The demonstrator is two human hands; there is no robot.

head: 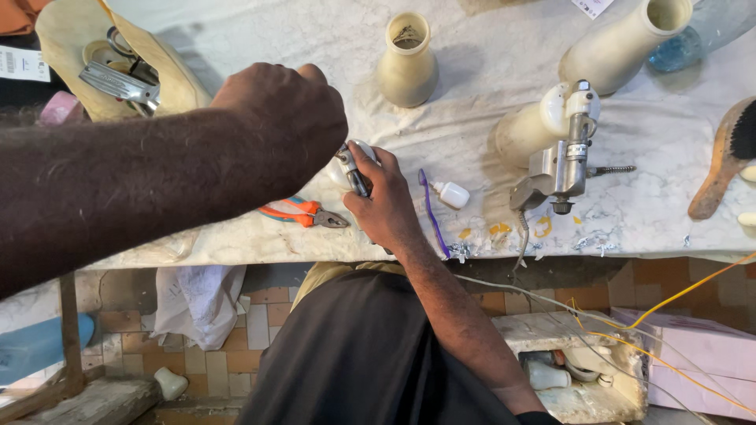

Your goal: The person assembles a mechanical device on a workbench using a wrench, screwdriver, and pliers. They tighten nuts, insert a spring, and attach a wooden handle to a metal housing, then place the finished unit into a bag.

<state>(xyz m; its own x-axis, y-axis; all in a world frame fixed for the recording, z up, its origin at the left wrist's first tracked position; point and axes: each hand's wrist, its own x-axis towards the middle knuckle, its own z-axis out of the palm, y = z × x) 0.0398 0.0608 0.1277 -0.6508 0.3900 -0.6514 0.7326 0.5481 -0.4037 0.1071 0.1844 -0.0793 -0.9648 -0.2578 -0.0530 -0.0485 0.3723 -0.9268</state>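
Right hand [386, 206] gripped a small white-and-metal fitting [348, 169] over the marble bench [472, 94]; my left hand [287, 118], closed in a fist, covered it from above. Orange pliers [303, 212] lay unused beside; assembly appeared unfinished.

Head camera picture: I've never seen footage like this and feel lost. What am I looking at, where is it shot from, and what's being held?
The camera sits on a person's head and looks down at their own two bare hands over a marble-topped workbench. The left hand is a closed fist in the foreground. The right hand grips a small white and metal part. On the bench lie orange-handled pliers, a small white bottle, a cream vase-shaped piece, a metal-jointed cream assembly and a brush.
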